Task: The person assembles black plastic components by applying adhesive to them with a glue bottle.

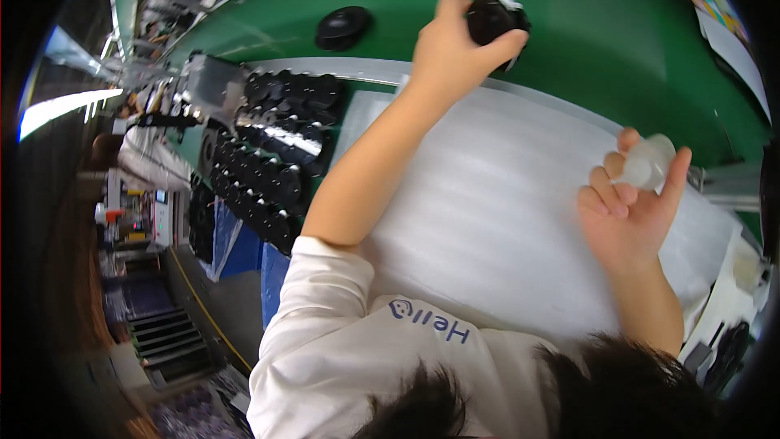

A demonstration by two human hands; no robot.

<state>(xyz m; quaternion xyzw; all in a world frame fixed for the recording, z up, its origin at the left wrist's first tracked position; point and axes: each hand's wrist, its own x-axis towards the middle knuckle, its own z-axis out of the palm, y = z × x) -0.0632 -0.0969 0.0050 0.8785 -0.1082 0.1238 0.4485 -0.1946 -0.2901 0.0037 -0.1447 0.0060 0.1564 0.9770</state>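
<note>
Translucent cup (647, 167) sits at 3 o'clock from view centre, held in the right hand (624, 215). Rows of black parts (260, 175) lie at 10. Farther: black round part (490, 21) at 1 o'clock, gripped by the left hand (452, 50). Hands well apart, held pieces separate. Black disc (344, 28) lies near 11 on green table (601, 49). Work seems under way; how much remains, cannot tell.

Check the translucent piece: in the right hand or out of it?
In the right hand: the translucent piece sits between its fingers.
</note>
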